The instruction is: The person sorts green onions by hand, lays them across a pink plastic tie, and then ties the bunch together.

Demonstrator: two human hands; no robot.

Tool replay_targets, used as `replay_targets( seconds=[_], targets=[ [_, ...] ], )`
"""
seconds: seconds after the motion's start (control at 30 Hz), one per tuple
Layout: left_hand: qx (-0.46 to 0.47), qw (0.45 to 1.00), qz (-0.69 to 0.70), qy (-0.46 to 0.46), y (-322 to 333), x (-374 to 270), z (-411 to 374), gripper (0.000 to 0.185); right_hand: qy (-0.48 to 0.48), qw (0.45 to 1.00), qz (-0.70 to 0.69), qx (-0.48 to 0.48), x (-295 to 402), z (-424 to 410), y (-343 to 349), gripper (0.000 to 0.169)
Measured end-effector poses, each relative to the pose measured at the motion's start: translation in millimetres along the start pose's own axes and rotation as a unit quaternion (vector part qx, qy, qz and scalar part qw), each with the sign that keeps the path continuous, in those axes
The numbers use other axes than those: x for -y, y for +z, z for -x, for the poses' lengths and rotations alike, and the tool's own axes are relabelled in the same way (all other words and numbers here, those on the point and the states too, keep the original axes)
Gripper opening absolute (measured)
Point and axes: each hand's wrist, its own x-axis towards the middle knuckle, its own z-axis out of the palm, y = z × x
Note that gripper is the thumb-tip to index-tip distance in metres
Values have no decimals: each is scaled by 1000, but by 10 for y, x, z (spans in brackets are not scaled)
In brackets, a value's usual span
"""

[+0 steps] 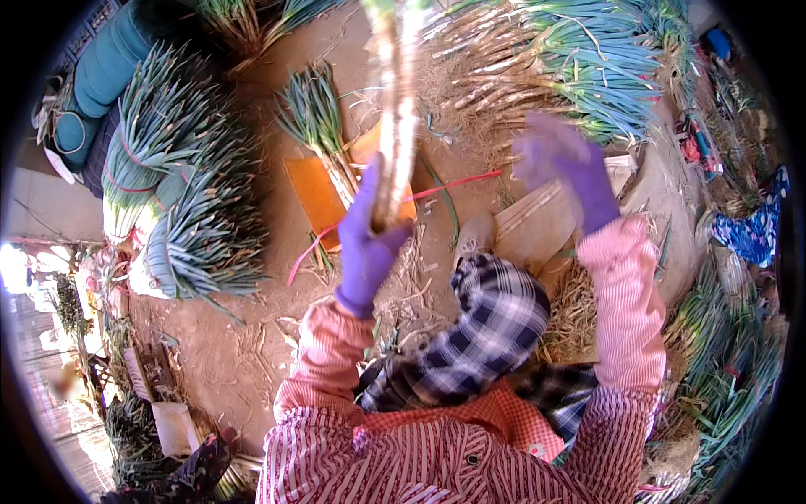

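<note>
My left hand (pixel 371 236), in a purple glove, grips the lower ends of a few long green onion stalks (pixel 398 113), held upright and blurred. My right hand (pixel 562 165), also gloved in purple and motion-blurred, is raised to the right with its fingers apart and nothing seen in it. Behind my left hand, trimmed green onions (pixel 317 120) lie over an orange sheet (pixel 308 192) on the ground. A red tie strip (pixel 463 183) runs across the sheet beneath the stalks. Beyond my right hand lies a large pile of untrimmed green onions (pixel 567 69), roots towards the left.
Tied green onion bundles (pixel 182 183) stand at the left beside a blue-green container (pixel 113 63). More green onions (pixel 730 384) lie at the far right. My shoe (pixel 476 233) and a pale board (pixel 535 217) are on the ground ahead. Dry leaf scraps litter the floor.
</note>
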Motion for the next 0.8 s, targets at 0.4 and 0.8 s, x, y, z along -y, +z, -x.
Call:
replay_targets(
  seconds=[0.4,0.8],
  targets=[
    [-125,925,-301,-194,-854,3623,-574,50,351,900,228,-124,-1767,2001,-1873,40],
    [112,901,-410,-88,-791,2831,-707,33,335,902,130,-240,-2563,3627,-2334,28]
  ],
)
